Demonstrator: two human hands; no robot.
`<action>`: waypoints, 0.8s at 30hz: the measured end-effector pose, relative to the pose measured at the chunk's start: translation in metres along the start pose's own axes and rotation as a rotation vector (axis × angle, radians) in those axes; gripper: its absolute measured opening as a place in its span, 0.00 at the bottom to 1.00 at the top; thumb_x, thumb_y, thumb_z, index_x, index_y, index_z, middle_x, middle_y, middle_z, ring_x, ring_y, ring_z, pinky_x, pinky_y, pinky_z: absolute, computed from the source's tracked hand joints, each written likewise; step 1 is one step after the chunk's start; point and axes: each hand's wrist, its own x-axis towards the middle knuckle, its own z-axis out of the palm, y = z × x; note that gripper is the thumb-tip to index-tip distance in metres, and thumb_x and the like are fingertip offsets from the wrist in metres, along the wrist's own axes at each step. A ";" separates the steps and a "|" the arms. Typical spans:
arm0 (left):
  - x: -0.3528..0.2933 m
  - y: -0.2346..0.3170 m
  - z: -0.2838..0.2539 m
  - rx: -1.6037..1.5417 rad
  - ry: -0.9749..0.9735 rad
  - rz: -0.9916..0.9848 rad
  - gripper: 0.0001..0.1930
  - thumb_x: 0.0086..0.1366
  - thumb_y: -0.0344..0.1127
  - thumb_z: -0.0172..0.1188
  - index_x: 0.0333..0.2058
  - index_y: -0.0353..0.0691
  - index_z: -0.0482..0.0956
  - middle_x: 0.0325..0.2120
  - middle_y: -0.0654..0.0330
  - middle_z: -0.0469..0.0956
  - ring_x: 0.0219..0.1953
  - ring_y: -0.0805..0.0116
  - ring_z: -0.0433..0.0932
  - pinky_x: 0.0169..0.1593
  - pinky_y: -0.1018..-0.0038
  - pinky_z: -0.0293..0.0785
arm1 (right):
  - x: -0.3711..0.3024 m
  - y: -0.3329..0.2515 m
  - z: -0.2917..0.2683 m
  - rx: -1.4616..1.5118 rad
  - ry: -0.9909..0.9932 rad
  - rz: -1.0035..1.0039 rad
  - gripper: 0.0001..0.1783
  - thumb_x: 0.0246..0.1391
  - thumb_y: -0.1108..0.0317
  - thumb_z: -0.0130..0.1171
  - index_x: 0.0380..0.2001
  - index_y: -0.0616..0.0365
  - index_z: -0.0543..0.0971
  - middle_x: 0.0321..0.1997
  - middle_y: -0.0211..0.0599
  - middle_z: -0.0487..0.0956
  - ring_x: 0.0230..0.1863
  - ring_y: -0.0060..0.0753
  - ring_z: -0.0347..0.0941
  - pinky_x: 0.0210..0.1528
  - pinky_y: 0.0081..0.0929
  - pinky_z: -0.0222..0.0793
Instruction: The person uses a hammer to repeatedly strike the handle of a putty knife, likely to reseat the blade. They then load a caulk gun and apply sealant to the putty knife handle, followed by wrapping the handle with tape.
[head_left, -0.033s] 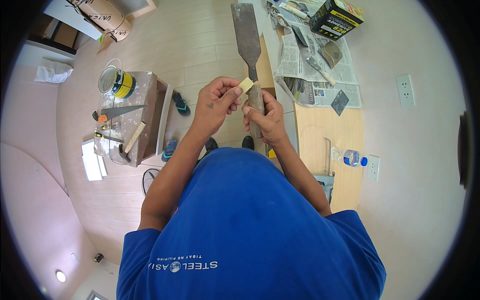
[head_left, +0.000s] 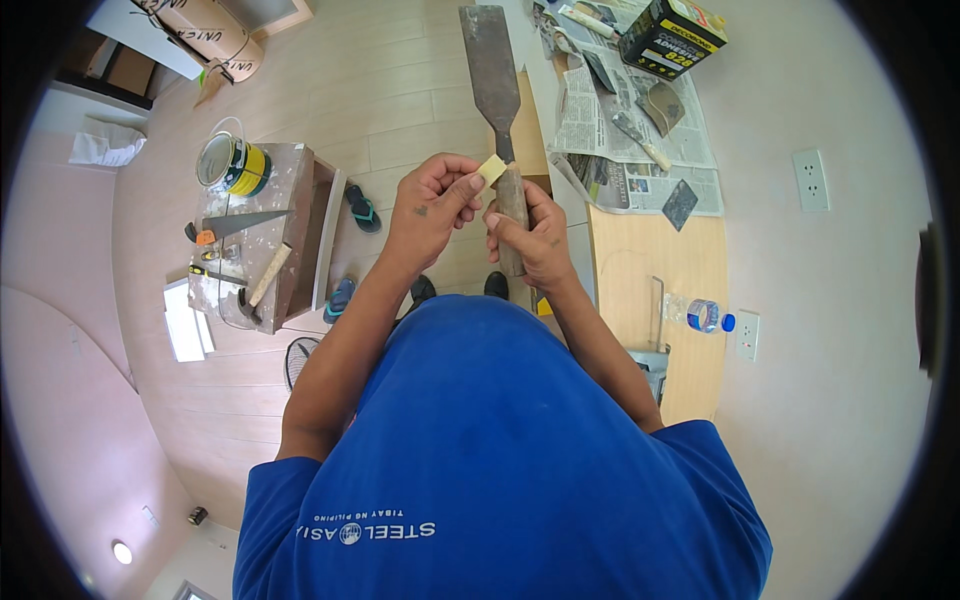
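Observation:
My right hand (head_left: 535,238) is closed around the worn wooden handle of a wide chisel (head_left: 493,75). Its broad dark metal blade points away from me, out past both hands. Between the thumb and fingers of my left hand (head_left: 436,208) is a small pale yellow rectangular piece (head_left: 491,170). That piece is right beside the upper end of the handle, near the blade's neck; whether it touches the wood I cannot tell.
At right, a wooden counter (head_left: 625,255) bears newspaper (head_left: 595,125), a black-and-yellow can (head_left: 672,40), a putty knife (head_left: 640,140) and a plastic bottle (head_left: 705,316). Left stands a paint-spotted wooden box (head_left: 290,190) with a pail (head_left: 235,165), handsaw (head_left: 250,222) and hammer (head_left: 268,278). Slippers (head_left: 362,208) lie on the floor.

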 end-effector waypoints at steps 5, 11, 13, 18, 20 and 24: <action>0.009 -0.012 -0.011 -0.131 -0.032 -0.043 0.12 0.73 0.37 0.67 0.48 0.36 0.80 0.27 0.65 0.82 0.25 0.80 0.76 0.29 0.81 0.71 | 0.004 -0.007 0.001 0.078 -0.064 0.003 0.27 0.58 0.71 0.67 0.59 0.67 0.73 0.36 0.37 0.81 0.27 0.24 0.78 0.26 0.26 0.77; 0.004 -0.003 -0.009 -0.146 -0.019 -0.045 0.12 0.72 0.37 0.67 0.48 0.37 0.79 0.27 0.64 0.82 0.25 0.79 0.76 0.29 0.81 0.71 | 0.003 -0.005 -0.006 0.151 -0.102 0.005 0.27 0.60 0.69 0.65 0.60 0.67 0.72 0.36 0.40 0.81 0.26 0.26 0.79 0.26 0.26 0.77; 0.004 -0.001 -0.004 -0.160 -0.044 -0.037 0.12 0.72 0.37 0.67 0.47 0.37 0.79 0.27 0.64 0.82 0.25 0.79 0.76 0.29 0.81 0.71 | 0.002 -0.004 -0.007 0.164 -0.117 0.000 0.27 0.60 0.69 0.64 0.59 0.67 0.72 0.36 0.40 0.81 0.26 0.26 0.79 0.26 0.26 0.77; 0.004 -0.011 -0.004 -0.164 -0.054 -0.070 0.12 0.72 0.38 0.67 0.46 0.35 0.80 0.26 0.65 0.81 0.24 0.80 0.76 0.27 0.82 0.70 | 0.000 -0.003 -0.009 0.156 -0.151 0.002 0.25 0.59 0.69 0.63 0.57 0.67 0.73 0.35 0.40 0.81 0.25 0.27 0.78 0.26 0.27 0.78; 0.002 -0.014 -0.009 -0.142 -0.038 -0.076 0.12 0.72 0.37 0.67 0.46 0.36 0.80 0.26 0.65 0.81 0.24 0.80 0.76 0.26 0.82 0.70 | -0.002 -0.004 -0.009 0.164 -0.168 0.006 0.24 0.59 0.68 0.63 0.56 0.67 0.73 0.34 0.40 0.81 0.24 0.28 0.78 0.26 0.27 0.78; -0.001 -0.010 -0.012 -0.184 -0.043 -0.054 0.12 0.72 0.39 0.68 0.47 0.38 0.80 0.26 0.66 0.80 0.23 0.79 0.75 0.27 0.81 0.69 | -0.004 -0.004 -0.011 0.178 -0.199 0.015 0.25 0.58 0.67 0.63 0.56 0.67 0.73 0.34 0.41 0.80 0.24 0.28 0.78 0.25 0.27 0.78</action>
